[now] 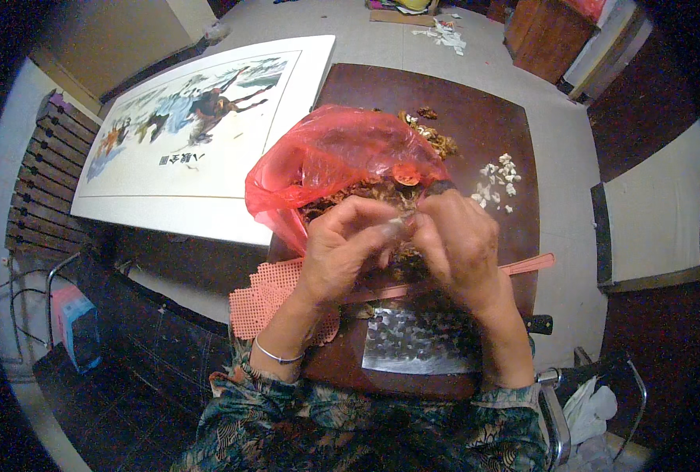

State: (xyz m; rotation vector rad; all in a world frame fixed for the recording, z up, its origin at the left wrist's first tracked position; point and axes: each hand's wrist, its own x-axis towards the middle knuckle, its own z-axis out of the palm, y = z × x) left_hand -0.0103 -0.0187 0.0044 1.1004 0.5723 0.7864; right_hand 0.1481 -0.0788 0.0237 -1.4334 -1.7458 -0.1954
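Observation:
Over the near middle of a dark red-brown table, my left hand (pixel 342 244) and my right hand (pixel 464 240) meet with fingers pinched together. Between the fingertips is something small and pale brown, too hidden to name. Just beyond them, a red plastic bag (pixel 318 145) lies gaping, with dried brown, leafy or shredded material (pixel 366 191) inside it. More of this brown stuff (pixel 443 145) lies at the bag's far right. A small heap of white pieces (pixel 495 182) sits on the table to the right of my right hand.
Below my hands lie a pink fly swatter (pixel 267 303) and a cleaver (pixel 421 342) with a wide dark blade, its black handle (pixel 539 324) pointing right. A large white painted panel (pixel 200 134) stands at the left. A metal chair frame (pixel 554 417) is at the lower right.

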